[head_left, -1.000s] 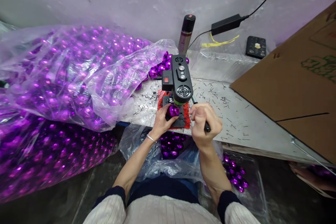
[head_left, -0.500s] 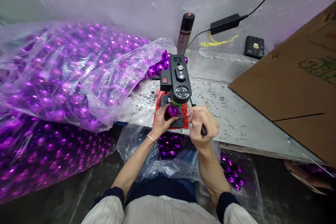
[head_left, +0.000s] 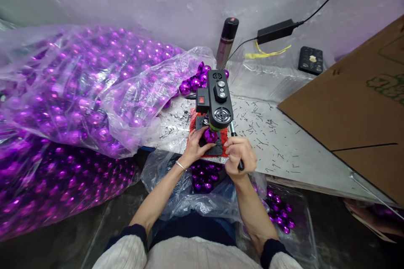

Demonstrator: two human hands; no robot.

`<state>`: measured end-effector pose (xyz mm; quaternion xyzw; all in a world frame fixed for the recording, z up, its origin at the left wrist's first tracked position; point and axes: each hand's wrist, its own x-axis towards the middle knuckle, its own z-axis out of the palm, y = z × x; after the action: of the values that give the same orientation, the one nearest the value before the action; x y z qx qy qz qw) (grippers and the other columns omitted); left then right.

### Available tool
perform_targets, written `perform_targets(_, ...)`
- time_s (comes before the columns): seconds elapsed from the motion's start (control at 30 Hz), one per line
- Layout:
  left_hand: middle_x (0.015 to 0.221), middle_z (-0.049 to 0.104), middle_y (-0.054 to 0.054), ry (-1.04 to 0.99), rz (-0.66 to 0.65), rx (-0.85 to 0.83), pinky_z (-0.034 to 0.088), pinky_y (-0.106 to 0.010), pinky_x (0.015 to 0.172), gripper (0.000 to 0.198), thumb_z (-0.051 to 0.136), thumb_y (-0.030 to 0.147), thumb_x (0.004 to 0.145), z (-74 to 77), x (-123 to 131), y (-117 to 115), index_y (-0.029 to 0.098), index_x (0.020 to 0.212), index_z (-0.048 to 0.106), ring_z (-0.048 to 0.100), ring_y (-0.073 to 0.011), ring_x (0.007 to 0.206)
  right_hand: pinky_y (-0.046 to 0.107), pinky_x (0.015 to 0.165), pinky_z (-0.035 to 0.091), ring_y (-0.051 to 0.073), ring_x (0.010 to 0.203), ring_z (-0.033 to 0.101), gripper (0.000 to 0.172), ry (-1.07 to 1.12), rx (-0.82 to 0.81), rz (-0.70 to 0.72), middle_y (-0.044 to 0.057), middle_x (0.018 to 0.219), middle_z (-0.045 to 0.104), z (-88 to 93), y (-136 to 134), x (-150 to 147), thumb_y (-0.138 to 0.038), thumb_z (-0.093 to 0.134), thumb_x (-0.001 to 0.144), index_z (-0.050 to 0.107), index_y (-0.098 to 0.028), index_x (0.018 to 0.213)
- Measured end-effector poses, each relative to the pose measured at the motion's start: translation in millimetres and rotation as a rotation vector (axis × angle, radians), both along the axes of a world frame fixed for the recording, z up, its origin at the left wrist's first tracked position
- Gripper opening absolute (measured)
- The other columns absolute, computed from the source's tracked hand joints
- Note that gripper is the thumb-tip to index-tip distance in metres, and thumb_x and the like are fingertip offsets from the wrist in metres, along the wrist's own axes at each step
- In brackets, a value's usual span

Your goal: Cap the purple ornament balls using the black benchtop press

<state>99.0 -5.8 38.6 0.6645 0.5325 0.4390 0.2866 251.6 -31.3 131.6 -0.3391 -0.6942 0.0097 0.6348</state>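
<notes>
The left hand (head_left: 195, 148) has thumb and fingers closed around one purple ball (head_left: 211, 135), under one black machine (head_left: 217, 100) with two round vents (head_left: 222, 114) and one red switch (head_left: 201, 100); the right hand (head_left: 241, 155) wraps its one handle (head_left: 241, 165). One cardboard box (head_left: 353, 109) bears green print (head_left: 385, 86), unreadable.

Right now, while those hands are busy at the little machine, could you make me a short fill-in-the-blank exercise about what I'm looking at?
1. The black handle of the machine is gripped by the ____ hand.
2. The left hand curls around a shiny ball coloured ____.
3. The colour of the machine's switch is ____.
4. A white bracelet is worn on the ____ wrist.

Missing words: right; purple; red; left.
</notes>
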Motion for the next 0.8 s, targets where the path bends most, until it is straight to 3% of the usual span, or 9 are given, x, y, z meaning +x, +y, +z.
perform_targets(0.2,0.133,0.070,-0.012,-0.016,0.004,-0.010,0.036,-0.052,0.120,0.066,0.084,0.047,0.078,0.7,0,-1,0.024,0.135,0.061,0.061,-0.0326,0.130,0.030,0.059,0.049,0.014,0.063,0.060,0.025,0.018,0.062,0.000,0.001,0.074,0.065,-21.5,5,0,-0.022,0.046,0.098,0.056,-0.022,0.076)
perform_targets(0.8,0.134,0.070,-0.011,-0.033,-0.016,0.007,0.034,-0.053,0.123,0.065,0.084,0.044,0.079,-3.3,0,-1,0.024,0.136,0.059,0.063,-0.0315,0.129,0.031,0.062,0.049,0.012,0.059,0.058,0.032,0.100,0.131,0.000,-0.001,0.072,0.060,-34.5,10,-7,-0.027,0.042,0.103,0.051,-0.021,0.073)
